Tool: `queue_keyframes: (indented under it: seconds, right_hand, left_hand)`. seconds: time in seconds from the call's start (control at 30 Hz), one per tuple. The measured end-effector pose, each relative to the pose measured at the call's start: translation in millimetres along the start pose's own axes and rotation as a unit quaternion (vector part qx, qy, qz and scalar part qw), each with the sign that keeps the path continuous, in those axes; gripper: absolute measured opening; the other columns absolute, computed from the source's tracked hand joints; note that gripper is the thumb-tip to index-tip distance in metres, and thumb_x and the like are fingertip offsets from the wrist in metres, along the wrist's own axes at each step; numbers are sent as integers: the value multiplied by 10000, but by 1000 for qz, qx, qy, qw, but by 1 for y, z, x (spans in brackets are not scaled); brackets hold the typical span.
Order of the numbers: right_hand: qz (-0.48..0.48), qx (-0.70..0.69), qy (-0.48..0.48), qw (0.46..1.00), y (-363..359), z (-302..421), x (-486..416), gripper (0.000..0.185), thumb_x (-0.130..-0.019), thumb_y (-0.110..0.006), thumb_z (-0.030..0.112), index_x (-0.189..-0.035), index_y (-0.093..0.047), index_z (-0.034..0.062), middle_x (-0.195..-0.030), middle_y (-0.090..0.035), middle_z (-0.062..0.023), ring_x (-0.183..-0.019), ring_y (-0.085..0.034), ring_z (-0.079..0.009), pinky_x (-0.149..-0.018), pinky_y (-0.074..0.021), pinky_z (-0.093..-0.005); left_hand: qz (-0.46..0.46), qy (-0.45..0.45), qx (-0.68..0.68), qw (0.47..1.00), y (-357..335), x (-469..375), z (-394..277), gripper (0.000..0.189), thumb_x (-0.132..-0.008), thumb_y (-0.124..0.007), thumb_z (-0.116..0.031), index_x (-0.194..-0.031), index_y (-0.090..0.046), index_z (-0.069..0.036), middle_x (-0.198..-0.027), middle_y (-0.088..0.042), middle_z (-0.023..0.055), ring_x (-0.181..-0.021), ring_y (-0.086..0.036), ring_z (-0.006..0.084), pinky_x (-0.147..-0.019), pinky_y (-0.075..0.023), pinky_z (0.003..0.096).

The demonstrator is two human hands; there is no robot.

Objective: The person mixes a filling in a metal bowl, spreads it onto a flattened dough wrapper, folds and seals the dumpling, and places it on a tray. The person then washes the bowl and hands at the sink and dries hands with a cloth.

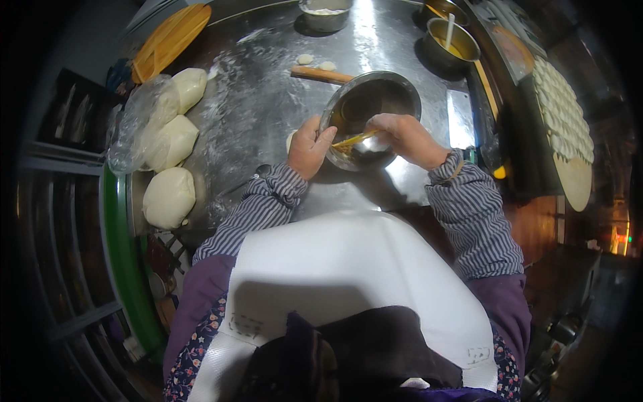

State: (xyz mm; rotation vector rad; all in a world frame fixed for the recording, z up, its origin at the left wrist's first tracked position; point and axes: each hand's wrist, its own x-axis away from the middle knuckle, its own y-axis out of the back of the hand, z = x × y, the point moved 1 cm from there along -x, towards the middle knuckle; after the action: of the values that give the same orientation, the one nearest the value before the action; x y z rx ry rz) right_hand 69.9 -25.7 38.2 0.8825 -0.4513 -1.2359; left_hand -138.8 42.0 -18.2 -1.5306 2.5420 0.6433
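Note:
A steel mixing bowl is tilted over the worktop with its mouth towards me. My left hand grips the bowl's left rim, thumb on the edge. In my right hand is a thin yellow stick-like utensil, perhaps chopsticks, which reaches across the bowl's lower inside towards my left thumb. A little brown food shows at the utensil's far end. Behind the bowl lies a wooden rolling pin, its right end hidden by the rim. A pale dough piece is partly covered by my left hand.
Large dough lumps line the left edge, some under plastic film. Small dough pieces lie beyond the pin. A flour bowl stands at the back, a pot of yellow contents at back right. Dumplings cover a board on the right.

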Motion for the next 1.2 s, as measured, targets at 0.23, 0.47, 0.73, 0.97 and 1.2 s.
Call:
queue_keyframes:
  seconds: [0.23, 0.47, 0.73, 0.97, 1.2]
  right_hand:
    - [-25, -35, 66, 997, -7, 10, -61, 217, -781, -583, -55, -993, -578, -8, -924, -603, -147, -851, -612, -287, -737, -495, -319]
    - [-28, -32, 39, 998, -27, 15, -99, 262, -747, -590, -47, -1000, -591, 23, -866, -602, -149, -798, -610, -272, -692, -488, -344]
    - [-29, -49, 52, 997, -56, 22, -123, 279, -721, -519, -62, -970, -610, 24, -899, -609, -181, -846, -592, -349, -726, -476, -384]
    - [31, 41, 55, 997, -51, 25, -117, 241, -726, -532, -53, -946, -610, 7, -875, -616, -176, -806, -605, -348, -689, -491, -372]
    - [21, 99, 26, 995, -50, 31, -103, 206, -760, -521, -31, -940, -613, 6, -874, -623, -166, -797, -614, -339, -692, -504, -371]
  left_hand:
    - [-21, 47, 5, 999, 53, -3, 8, 156, -898, -563, -167, -913, -536, -14, -744, -487, 21, -687, -444, 104, -636, -392, 255]
    - [-69, 54, -96, 992, 94, 5, 4, 204, -872, -587, -179, -851, -471, -13, -684, -459, 113, -621, -425, 195, -587, -390, 315]
    - [-65, 18, -122, 990, 105, -7, 15, 205, -866, -592, -182, -844, -474, -16, -700, -486, 161, -628, -457, 281, -594, -405, 354]
    - [-59, -5, -137, 989, 103, -11, 26, 212, -841, -614, -187, -852, -483, -20, -783, -541, 192, -713, -528, 393, -613, -429, 406]
    - [-66, -27, -158, 985, 96, -10, 39, 216, -831, -624, -198, -853, -485, -35, -788, -530, 187, -747, -530, 409, -615, -425, 431]
